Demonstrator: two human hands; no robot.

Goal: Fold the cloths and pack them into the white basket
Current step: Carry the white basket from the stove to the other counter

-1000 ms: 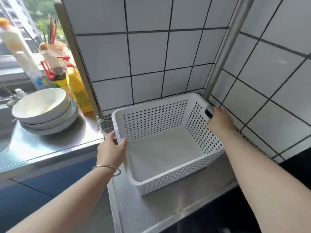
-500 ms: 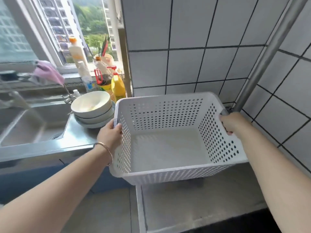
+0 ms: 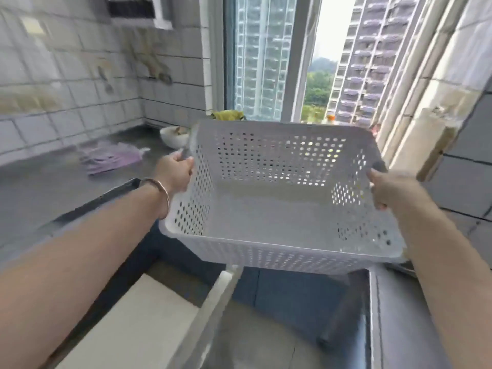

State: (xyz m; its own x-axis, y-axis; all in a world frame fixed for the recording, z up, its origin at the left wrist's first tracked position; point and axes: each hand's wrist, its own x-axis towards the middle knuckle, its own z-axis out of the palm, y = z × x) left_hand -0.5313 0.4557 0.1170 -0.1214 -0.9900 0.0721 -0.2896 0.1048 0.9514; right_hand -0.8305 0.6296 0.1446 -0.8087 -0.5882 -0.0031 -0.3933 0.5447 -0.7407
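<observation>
Both hands carry the load: the left hand grips the left rim of the empty white basket, the right hand curls over its right rim, holding it in the air. A one-sided slip could tip it. A purple cloth lies on the grey counter, beside a bowl near the window.

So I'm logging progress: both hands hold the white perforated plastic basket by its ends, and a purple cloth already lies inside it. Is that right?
Not quite. The head view shows the white perforated plastic basket empty. The purple cloth lies on the grey counter to its left. The left hand and right hand do grip its ends.
</observation>
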